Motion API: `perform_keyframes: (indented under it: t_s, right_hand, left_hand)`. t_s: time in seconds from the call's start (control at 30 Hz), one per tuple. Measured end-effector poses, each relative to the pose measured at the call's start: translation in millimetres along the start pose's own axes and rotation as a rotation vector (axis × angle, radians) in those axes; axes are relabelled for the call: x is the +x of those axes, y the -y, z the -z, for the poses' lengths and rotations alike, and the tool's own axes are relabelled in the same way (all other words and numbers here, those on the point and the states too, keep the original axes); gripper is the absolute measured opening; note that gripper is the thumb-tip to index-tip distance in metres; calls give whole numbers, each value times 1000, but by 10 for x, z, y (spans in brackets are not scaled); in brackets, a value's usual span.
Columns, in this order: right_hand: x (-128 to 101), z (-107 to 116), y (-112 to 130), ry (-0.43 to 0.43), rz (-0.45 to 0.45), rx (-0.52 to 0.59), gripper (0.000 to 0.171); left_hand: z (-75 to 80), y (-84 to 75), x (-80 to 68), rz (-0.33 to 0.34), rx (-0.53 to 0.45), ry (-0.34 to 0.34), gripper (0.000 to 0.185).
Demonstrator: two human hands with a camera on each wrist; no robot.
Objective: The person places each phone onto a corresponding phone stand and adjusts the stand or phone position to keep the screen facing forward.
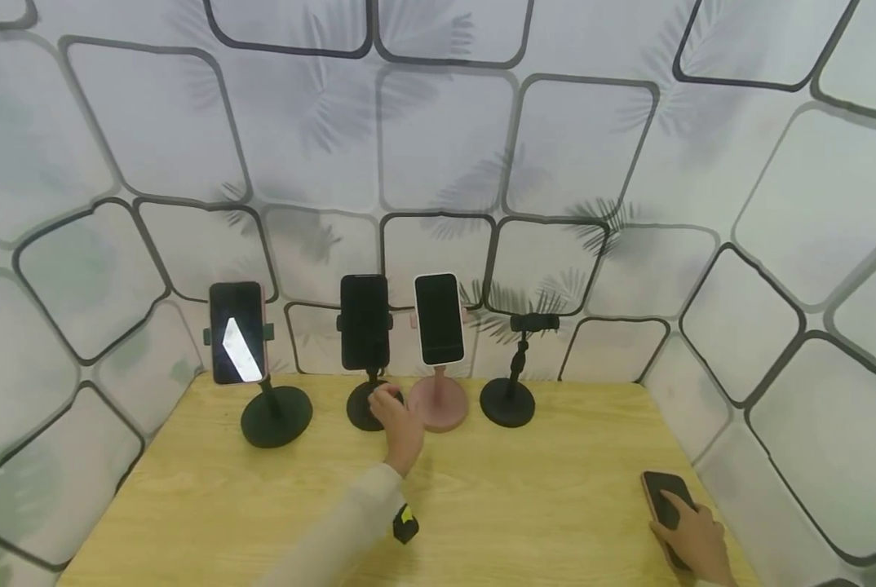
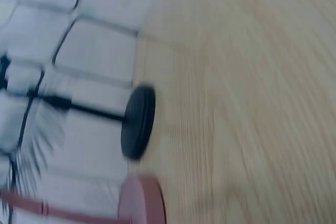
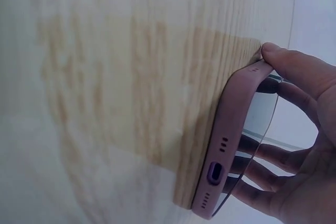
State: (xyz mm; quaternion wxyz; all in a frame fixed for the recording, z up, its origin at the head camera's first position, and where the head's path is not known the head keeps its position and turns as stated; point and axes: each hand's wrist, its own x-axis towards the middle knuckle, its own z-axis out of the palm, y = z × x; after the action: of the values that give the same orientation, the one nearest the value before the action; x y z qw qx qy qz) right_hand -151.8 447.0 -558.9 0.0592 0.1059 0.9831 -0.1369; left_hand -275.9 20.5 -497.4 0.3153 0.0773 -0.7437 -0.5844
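Note:
My left hand (image 1: 396, 421) reaches to the round base (image 1: 363, 410) of a black stand holding a black phone (image 1: 365, 322). Its fingers look curled at the base, but a grip is not clear; the blurred left wrist view shows no fingers. My right hand (image 1: 691, 538) holds a phone in a pink case (image 1: 664, 496) lying at the table's right edge. In the right wrist view the thumb (image 3: 294, 61) presses the phone's (image 3: 231, 129) end, and the fingers (image 3: 262, 182) curl round its screen side.
On the wooden table (image 1: 541, 497) a black stand (image 1: 276, 416) at the left holds a pink-cased phone (image 1: 237, 333). A pink stand (image 1: 441, 405) carries a white phone (image 1: 439, 318). An empty black stand (image 1: 509, 401) is to its right. Patterned walls enclose the table.

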Motion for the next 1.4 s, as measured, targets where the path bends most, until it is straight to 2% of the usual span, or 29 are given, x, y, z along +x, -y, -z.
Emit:
perform_keyframes:
  t_s: [0.1,0.17,0.23,0.3,0.43,0.47,0.53,0.6,0.67,0.7,0.83,0.97,1.1,1.4]
  right_hand:
    - [4,14,58,-12,23,-7,77]
    - [9,12,110,-19,47,-10,76]
    - [12,4,166,-28,63,-8,74]
    - [11,-10,209,-37,71,-8,72]
    - [-14,-63,248,-48,50,3,74]
    - [-22,-83,255,-51,36,9,76]
    - [-32,-131,273,-55,-2,27,83]
    - [-30,-181,299,-62,-45,41,93]
    - [-22,-222,324,-65,-89,55,102]
    - [-18,-239,330,-62,-110,57,105]
    - [-9,-269,307,-38,-193,63,109]
    - [2,-257,244,-36,-243,50,106]
    - [8,-210,182,-55,-285,59,102]
    - [1,-86,86,-63,-342,110,100]
  left_hand:
    - [-227,-153,-155,-56,35,117,29]
    - [-361,-248,-203,-65,47,244,29]
    - [-504,-311,-197,-65,41,373,27]
    - [-653,-343,-144,-27,-4,488,28]
    - [-1026,-192,30,52,-75,599,40]
    - [-1145,-66,74,34,-76,607,46]
    - [-1286,36,156,80,-52,651,55]
    - [-1379,97,220,117,-11,689,56]
    - [-1403,92,262,141,18,716,51]
    - [-1365,3,269,192,31,740,45]
    - [-1295,-109,251,207,46,754,29]
    - [-1261,-162,201,155,79,769,26]
    - [-1281,-172,149,49,107,815,25]
    - [-1274,-229,12,-51,110,918,27]
